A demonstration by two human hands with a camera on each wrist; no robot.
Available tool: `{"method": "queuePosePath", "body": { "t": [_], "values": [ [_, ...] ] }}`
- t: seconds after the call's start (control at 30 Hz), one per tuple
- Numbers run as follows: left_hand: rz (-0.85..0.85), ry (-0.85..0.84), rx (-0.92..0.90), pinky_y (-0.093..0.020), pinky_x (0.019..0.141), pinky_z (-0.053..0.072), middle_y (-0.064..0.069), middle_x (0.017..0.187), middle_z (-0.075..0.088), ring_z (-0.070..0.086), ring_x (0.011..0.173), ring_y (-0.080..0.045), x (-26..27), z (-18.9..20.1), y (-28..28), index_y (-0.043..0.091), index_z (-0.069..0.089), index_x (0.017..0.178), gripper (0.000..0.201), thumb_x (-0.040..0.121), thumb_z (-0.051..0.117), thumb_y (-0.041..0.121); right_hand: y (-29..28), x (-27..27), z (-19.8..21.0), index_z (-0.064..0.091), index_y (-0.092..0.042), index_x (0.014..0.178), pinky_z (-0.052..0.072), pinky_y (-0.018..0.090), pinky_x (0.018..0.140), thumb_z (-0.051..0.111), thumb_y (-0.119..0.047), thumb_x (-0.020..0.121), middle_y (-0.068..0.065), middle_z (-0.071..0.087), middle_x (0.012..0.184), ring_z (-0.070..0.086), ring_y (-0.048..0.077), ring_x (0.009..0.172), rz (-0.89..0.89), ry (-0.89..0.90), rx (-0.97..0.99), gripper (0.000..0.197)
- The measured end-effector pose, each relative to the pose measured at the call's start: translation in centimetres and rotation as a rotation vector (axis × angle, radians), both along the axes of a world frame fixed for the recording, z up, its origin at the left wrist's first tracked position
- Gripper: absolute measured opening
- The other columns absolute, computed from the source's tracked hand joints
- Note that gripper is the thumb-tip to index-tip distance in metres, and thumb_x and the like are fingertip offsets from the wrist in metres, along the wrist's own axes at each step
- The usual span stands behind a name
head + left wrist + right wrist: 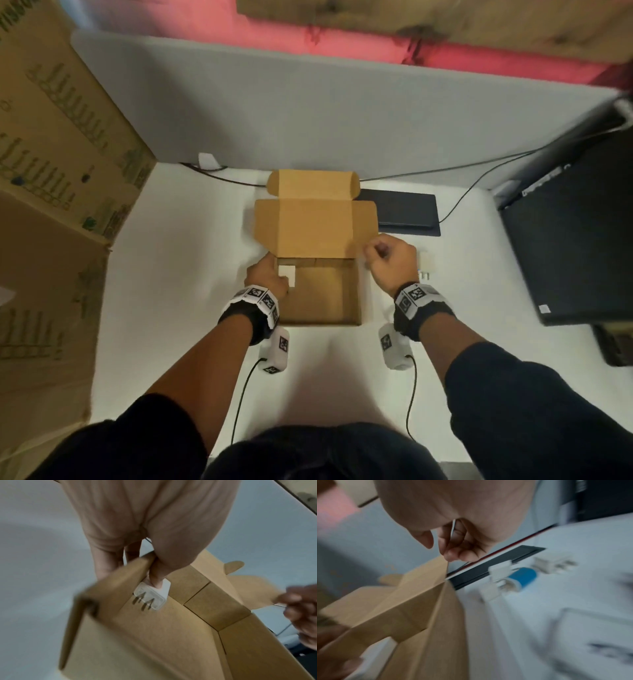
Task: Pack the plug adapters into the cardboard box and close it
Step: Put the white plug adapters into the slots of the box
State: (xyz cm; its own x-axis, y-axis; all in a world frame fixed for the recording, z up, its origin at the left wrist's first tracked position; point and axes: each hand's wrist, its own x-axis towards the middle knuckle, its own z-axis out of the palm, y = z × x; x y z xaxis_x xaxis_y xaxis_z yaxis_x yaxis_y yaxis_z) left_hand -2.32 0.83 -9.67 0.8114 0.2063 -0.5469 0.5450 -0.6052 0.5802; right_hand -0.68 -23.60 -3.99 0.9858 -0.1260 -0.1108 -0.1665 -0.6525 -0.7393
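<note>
The open cardboard box [322,301] sits mid-table with its lid [315,222] folded back flat. My left hand [274,275] reaches over the box's left wall and grips a white plug adapter [287,274] in the far-left corner. In the left wrist view my thumb presses on the adapter [152,596], whose two prongs face the camera. My right hand [375,255] has curled fingers that pinch the lid's right side flap [364,222] at its near corner. Several more adapters lie right of the box: white ones [500,569] and a blue one [523,577].
A flat black device [400,212] lies behind the box's right side, with a black cable [479,185] running to it. A black computer case [575,222] stands at the right. A large printed carton [51,164] walls the left, and a grey partition [308,113] the back.
</note>
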Motion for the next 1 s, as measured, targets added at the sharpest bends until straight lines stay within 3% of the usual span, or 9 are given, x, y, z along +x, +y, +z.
{"method": "queuePosePath", "body": {
  "t": [0.07,0.13,0.27,0.4,0.5,0.63,0.77,0.87,1.0],
  "values": [
    [-0.039,0.001,-0.009,-0.028,0.084,0.049,-0.012,0.124,0.072,0.068,0.107,-0.034,0.1,0.0,-0.9,0.015,0.060,0.134,0.044,0.091,0.059,0.005,-3.2,-0.7,-0.8,0.069,-0.021,0.073,0.048,0.025,0.067,0.064,-0.018,0.088,0.001,0.073,0.070,0.066,0.021,0.070,-0.075,0.035,-0.083,0.015],
    [-0.055,-0.004,-0.017,-0.027,0.085,0.047,-0.013,0.126,0.071,0.068,0.113,-0.036,0.3,0.0,-1.7,0.014,0.059,0.136,0.044,0.092,0.060,0.005,-6.1,-2.1,-2.2,0.073,-0.014,0.087,0.049,0.028,0.077,0.063,-0.022,0.090,0.007,0.076,0.091,0.068,0.027,0.086,0.010,0.175,-0.218,0.013],
    [-0.048,-0.004,-0.025,-0.030,0.087,0.048,-0.017,0.128,0.069,0.067,0.115,-0.037,0.5,0.0,-2.4,0.012,0.056,0.138,0.043,0.095,0.061,0.006,-9.3,-6.0,-4.7,0.059,-0.021,0.126,0.049,0.040,0.096,0.069,-0.046,0.084,0.008,0.061,0.123,0.059,0.029,0.114,0.158,0.528,-0.429,0.050],
    [-0.048,-0.028,-0.019,-0.032,0.084,0.048,-0.011,0.117,0.066,0.064,0.100,-0.034,0.3,-0.2,-2.4,0.019,0.051,0.144,0.050,0.096,0.060,0.008,-8.9,-7.6,-5.1,0.053,-0.025,0.132,0.051,0.043,0.094,0.070,-0.066,0.074,0.004,0.059,0.122,0.058,0.024,0.114,0.189,0.478,-0.407,0.073],
    [-0.055,-0.040,-0.012,-0.035,0.089,0.052,-0.016,0.125,0.068,0.067,0.108,-0.039,0.0,-0.2,-2.5,0.023,0.047,0.148,0.055,0.096,0.059,0.009,-7.9,-7.9,-5.0,0.052,-0.026,0.133,0.051,0.042,0.092,0.068,-0.073,0.071,0.001,0.058,0.122,0.058,0.023,0.113,0.234,0.448,-0.424,0.079],
    [-0.078,-0.042,-0.025,-0.034,0.089,0.051,-0.018,0.128,0.068,0.067,0.111,-0.040,0.0,-0.1,-2.3,0.022,0.044,0.151,0.057,0.098,0.058,0.009,-6.7,-7.5,-4.8,0.055,-0.028,0.128,0.050,0.039,0.088,0.077,-0.057,0.073,-0.002,0.060,0.121,0.058,0.022,0.111,0.334,0.454,-0.469,0.066],
    [-0.086,-0.035,-0.036,-0.032,0.086,0.048,-0.017,0.128,0.067,0.065,0.102,-0.035,0.0,-0.1,-2.1,0.021,0.043,0.152,0.056,0.099,0.057,0.009,-5.7,-6.5,-4.3,0.057,-0.025,0.127,0.053,0.037,0.082,0.074,-0.040,0.080,0.001,0.063,0.116,0.062,0.024,0.102,0.404,0.392,-0.622,0.053],
    [-0.073,-0.027,-0.043,-0.031,0.083,0.047,-0.012,0.116,0.065,0.062,0.096,-0.032,-0.1,-0.2,-2.1,0.018,0.044,0.149,0.052,0.099,0.057,0.009,-5.3,-6.0,-4.4,0.056,-0.023,0.127,0.055,0.037,0.081,0.078,-0.034,0.079,0.002,0.062,0.114,0.063,0.025,0.101,0.440,0.431,-0.668,0.054],
    [-0.077,-0.012,-0.038,-0.030,0.081,0.046,-0.008,0.110,0.061,0.058,0.090,-0.028,-0.1,-0.2,-2.0,0.020,0.044,0.150,0.052,0.100,0.056,0.010,-5.2,-5.7,-4.0,0.055,-0.021,0.126,0.054,0.040,0.081,0.074,-0.031,0.081,0.004,0.059,0.116,0.062,0.028,0.101,0.299,0.403,-0.571,0.050]
  ]
}}
